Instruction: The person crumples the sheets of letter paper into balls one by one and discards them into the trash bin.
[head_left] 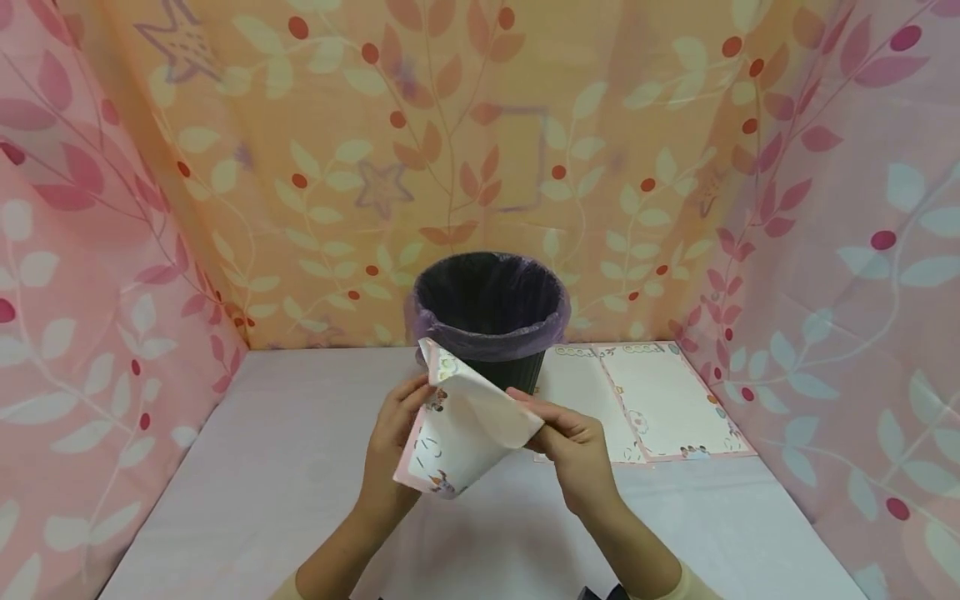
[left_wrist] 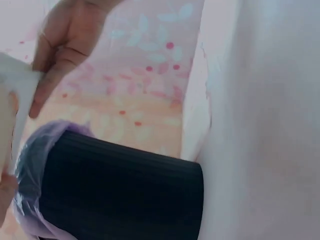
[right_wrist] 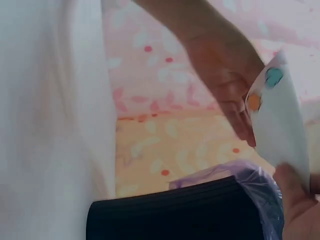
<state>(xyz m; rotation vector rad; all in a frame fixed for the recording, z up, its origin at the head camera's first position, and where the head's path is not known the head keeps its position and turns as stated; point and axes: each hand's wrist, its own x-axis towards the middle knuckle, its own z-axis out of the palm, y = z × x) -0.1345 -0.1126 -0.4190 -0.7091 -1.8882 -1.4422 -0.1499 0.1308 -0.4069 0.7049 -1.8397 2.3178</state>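
A sheet of white decorated paper [head_left: 472, 425] with a pink border is bent over on itself, held up in front of the bin. The left hand [head_left: 392, 454] grips its left edge, the fingers partly hidden behind it. At the opposite corner the right hand [head_left: 573, 446] pinches the paper between thumb and fingers. In the right wrist view, the left hand [right_wrist: 225, 75] lies against the back of the paper [right_wrist: 280, 120], where orange and teal prints show. The left wrist view has the right hand [left_wrist: 70, 40] holding the paper's edge.
Behind the paper stands a black bin [head_left: 517, 375] lined with a purple bag [head_left: 558, 325], its mouth upward. Two more decorated sheets [head_left: 667, 400] lie flat on the white table [head_left: 300, 450], right of the bin. Patterned curtains [head_left: 465, 150] enclose the table's back and sides.
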